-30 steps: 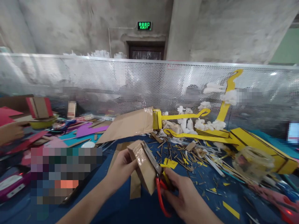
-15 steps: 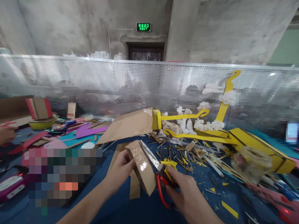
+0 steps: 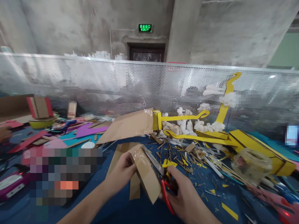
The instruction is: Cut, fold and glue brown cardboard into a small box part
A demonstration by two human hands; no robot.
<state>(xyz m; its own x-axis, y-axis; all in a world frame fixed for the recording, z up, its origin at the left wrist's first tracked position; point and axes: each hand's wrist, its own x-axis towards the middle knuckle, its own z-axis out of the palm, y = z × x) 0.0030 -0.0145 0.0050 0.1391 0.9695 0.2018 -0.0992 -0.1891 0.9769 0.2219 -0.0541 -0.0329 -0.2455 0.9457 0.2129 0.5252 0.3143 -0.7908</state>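
Observation:
A folded brown cardboard piece (image 3: 146, 174) with shiny tape is pinched at its upper left by my left hand (image 3: 122, 169). My right hand (image 3: 183, 189) is wrapped round red-handled scissors (image 3: 167, 196), whose metal blades lie along the cardboard's upper right edge and point up and left. Whether the blades are parted is hard to tell. Beneath and behind my left hand, another cardboard strip (image 3: 135, 186) rests on the dark blue table.
A large cardboard panel (image 3: 127, 126) and yellow shapes (image 3: 259, 149) stand ahead. Scraps (image 3: 173, 155) litter the right, near a tape roll (image 3: 252, 163) and a pink glue gun (image 3: 275, 199). Another person's hand (image 3: 5, 134) shows at far left.
The held cardboard and the scissors have shifted slightly down and to the right. My right hand has turned a little with the scissors, while my left hand keeps its hold.

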